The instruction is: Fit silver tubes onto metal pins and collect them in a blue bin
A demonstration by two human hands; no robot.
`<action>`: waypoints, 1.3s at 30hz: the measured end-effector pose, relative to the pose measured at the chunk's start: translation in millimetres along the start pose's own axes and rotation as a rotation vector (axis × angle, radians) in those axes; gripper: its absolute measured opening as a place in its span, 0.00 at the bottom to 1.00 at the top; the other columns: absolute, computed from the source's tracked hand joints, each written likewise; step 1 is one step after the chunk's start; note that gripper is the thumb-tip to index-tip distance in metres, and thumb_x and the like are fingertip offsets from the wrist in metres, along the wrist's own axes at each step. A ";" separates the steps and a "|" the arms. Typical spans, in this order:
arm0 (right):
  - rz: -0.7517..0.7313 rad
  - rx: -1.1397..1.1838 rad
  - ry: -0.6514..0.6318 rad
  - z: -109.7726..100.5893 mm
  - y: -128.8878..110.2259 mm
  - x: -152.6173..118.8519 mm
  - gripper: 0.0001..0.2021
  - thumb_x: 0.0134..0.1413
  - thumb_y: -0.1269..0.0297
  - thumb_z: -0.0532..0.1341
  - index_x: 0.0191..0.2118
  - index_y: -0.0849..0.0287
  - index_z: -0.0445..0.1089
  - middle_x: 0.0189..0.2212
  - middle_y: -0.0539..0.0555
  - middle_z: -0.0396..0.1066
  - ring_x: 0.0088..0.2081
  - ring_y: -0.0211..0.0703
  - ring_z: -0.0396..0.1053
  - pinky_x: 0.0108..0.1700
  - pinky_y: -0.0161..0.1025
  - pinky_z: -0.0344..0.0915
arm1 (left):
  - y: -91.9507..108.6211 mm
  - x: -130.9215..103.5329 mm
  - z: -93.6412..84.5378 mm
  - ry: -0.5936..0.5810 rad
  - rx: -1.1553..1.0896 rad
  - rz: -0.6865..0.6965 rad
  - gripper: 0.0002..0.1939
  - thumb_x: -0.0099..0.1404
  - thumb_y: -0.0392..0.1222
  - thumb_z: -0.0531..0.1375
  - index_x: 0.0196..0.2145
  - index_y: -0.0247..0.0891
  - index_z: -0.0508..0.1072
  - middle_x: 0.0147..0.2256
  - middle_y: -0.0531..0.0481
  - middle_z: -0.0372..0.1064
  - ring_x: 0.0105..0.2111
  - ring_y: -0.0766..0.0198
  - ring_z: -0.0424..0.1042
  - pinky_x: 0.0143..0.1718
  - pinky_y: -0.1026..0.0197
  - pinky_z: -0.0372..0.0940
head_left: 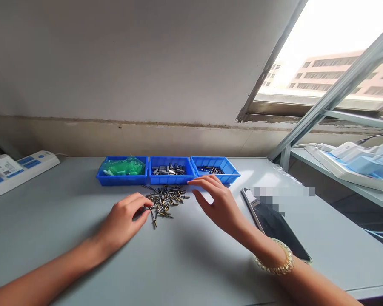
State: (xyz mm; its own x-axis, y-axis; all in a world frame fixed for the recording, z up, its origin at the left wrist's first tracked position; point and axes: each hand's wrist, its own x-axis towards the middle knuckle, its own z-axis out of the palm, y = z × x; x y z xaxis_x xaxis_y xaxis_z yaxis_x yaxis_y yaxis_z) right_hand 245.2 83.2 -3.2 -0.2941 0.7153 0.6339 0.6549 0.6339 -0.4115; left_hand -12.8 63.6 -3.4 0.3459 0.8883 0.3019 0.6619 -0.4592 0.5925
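Rivets (164,199) seem mid-picking: left hand (124,216) at their left, grip unclear; right hand (221,204) opposite, fingers apart. Next needs precise pinching.

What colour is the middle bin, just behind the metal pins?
The middle bin is blue; it shows in the head view.

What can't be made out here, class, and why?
Head view:
What the left hand's grip holds, if anything: fingers hide it.
Exact number of loose metal pieces: small and overlapping.
Full extent of the left power strip: cut by the left edge.
Part of the dark device: the right wrist covers it.
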 end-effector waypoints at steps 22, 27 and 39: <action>0.004 0.152 -0.100 4.8 -17.8 -5.7 0.09 0.59 0.74 0.56 0.37 0.55 0.73 0.33 0.54 0.77 0.37 0.47 0.72 0.39 0.46 0.71 | -1.5 8.8 8.0 0.179 -0.125 -0.086 0.08 0.60 0.38 0.58 0.29 0.40 0.78 0.29 0.50 0.76 0.29 0.62 0.75 0.29 0.64 0.70; 0.023 0.177 -0.118 5.4 -19.3 -5.7 0.09 0.59 0.73 0.56 0.38 0.56 0.72 0.32 0.55 0.77 0.37 0.47 0.71 0.39 0.45 0.70 | 0.3 10.7 6.8 0.233 -0.211 -0.180 0.07 0.58 0.39 0.61 0.31 0.39 0.80 0.32 0.48 0.80 0.32 0.58 0.79 0.33 0.61 0.75; 0.132 0.282 -0.148 8.9 -19.6 -5.9 0.07 0.59 0.70 0.57 0.36 0.56 0.73 0.33 0.54 0.77 0.38 0.46 0.72 0.41 0.45 0.70 | 3.4 11.7 6.4 0.352 -0.357 -0.301 0.06 0.54 0.41 0.65 0.29 0.39 0.83 0.32 0.48 0.82 0.34 0.54 0.80 0.36 0.58 0.75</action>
State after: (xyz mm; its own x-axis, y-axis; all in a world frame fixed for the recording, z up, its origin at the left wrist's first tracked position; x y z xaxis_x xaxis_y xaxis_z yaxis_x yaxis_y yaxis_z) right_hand 227.9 69.1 -4.7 -0.3307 0.8186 0.4695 0.4824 0.5743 -0.6614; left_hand -2.2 72.4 -2.7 -0.1046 0.9556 0.2756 0.4109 -0.2108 0.8870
